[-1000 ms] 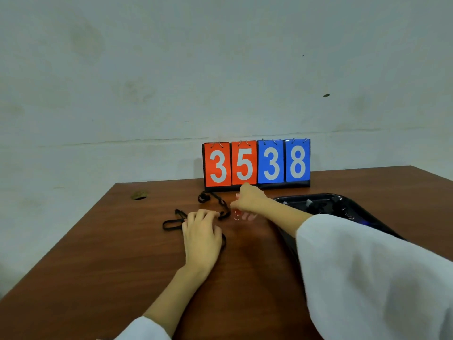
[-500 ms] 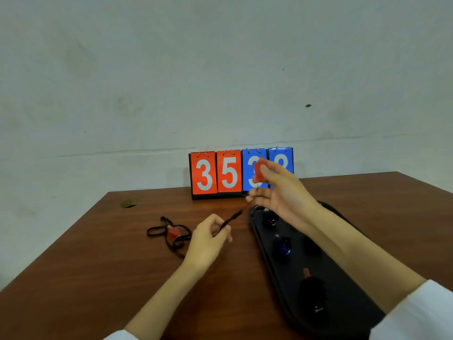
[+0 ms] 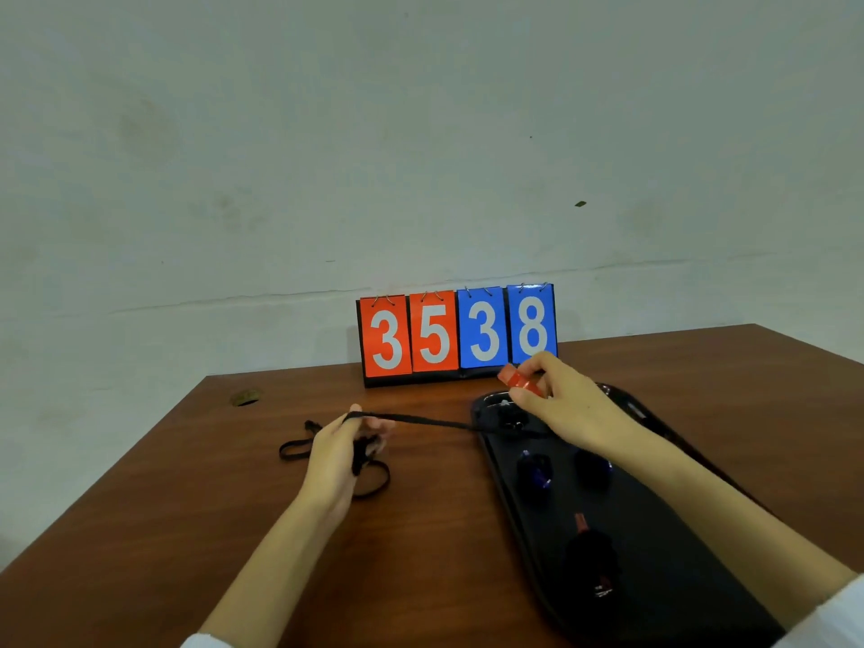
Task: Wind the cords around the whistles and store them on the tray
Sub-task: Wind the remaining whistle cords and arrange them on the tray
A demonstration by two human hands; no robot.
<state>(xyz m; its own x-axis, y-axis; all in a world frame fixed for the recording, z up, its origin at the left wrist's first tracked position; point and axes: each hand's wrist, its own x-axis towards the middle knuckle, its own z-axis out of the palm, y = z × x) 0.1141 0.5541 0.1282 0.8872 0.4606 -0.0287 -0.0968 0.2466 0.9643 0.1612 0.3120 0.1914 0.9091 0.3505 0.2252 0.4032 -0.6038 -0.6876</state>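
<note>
My right hand [image 3: 565, 404] pinches a red whistle [image 3: 520, 381] above the far end of the black tray [image 3: 664, 577]. Its black cord [image 3: 435, 420] stretches taut leftward to my left hand [image 3: 341, 453], which holds the cord over a fingertip and grips the slack. On the tray lie several wound whistles: two blue ones [image 3: 535, 470] mid-tray and a dark-wound one with a red tip [image 3: 590, 558] nearer me. Another black cord [image 3: 299, 449] lies looped on the table behind my left hand; its whistle is hidden.
A flip scoreboard [image 3: 458, 334] reading 3538 stands at the table's far edge against the wall. A round hole [image 3: 245, 397] sits in the wooden table [image 3: 187, 530] at far left.
The right hand has dropped lower with the red whistle, toward the tray's far end. The left hand has moved left, pulling the cord out longer and taut.
</note>
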